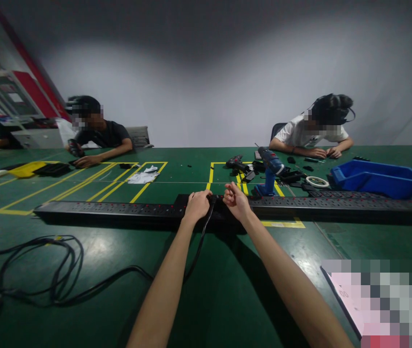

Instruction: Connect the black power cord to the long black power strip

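A long black power strip (pixel 119 210) lies across the green table in front of me, with a second one (pixel 336 204) running on to the right. My left hand (pixel 197 204) is closed on the black cable (pixel 200 241) where it meets the strip. From there the cable trails down and left into loose coils (pixel 46 270). My right hand (pixel 237 199) is just to the right of the cable end, fingers curled in a pinch over the strip. What it pinches is too small to make out.
A blue cordless drill (pixel 270 171) stands behind the strips among black parts and a tape roll (pixel 316 181). A blue bin (pixel 376 178) sits far right. Two people work at the far side, one on the left (pixel 97 137), another on the right (pixel 315 133). Yellow floor-style lines (pixel 82 186) mark the table.
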The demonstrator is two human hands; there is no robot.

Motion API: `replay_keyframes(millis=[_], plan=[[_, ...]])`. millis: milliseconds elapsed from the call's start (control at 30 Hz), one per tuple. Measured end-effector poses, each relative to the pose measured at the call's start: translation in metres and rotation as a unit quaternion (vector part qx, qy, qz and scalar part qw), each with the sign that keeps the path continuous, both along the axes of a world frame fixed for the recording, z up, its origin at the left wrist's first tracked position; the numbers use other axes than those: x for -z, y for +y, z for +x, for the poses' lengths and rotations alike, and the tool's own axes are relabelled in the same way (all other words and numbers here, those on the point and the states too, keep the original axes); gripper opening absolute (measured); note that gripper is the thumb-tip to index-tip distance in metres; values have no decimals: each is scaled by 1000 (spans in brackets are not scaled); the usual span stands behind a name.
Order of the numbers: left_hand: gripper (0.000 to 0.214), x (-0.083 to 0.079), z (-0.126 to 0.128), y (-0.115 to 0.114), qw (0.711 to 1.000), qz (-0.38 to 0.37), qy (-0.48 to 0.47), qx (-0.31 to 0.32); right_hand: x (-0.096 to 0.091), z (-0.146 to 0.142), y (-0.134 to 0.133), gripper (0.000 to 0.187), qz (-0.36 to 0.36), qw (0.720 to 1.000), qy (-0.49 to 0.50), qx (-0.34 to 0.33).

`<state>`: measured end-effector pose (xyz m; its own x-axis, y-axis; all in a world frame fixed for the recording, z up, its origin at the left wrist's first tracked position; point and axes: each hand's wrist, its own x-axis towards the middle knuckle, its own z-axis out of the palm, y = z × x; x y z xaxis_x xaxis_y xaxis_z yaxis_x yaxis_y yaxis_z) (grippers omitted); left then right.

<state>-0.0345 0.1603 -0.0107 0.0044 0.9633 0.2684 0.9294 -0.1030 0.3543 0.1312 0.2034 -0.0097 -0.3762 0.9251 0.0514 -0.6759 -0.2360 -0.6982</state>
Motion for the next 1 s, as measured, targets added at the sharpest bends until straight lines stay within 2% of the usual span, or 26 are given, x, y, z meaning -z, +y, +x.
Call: replay_keyframes(millis=[233, 567, 1000], plan=[[37, 0, 2, 0, 1000, -2, 8, -6, 1, -3, 1, 31, 21, 999, -19, 18], [36, -1, 2, -1, 1000, 1, 6, -6, 2, -4, 2, 34, 12, 999, -15, 30], [34, 0, 2, 0, 1000, 4, 3, 2, 4, -3, 3, 27, 9, 1000, 6, 7]])
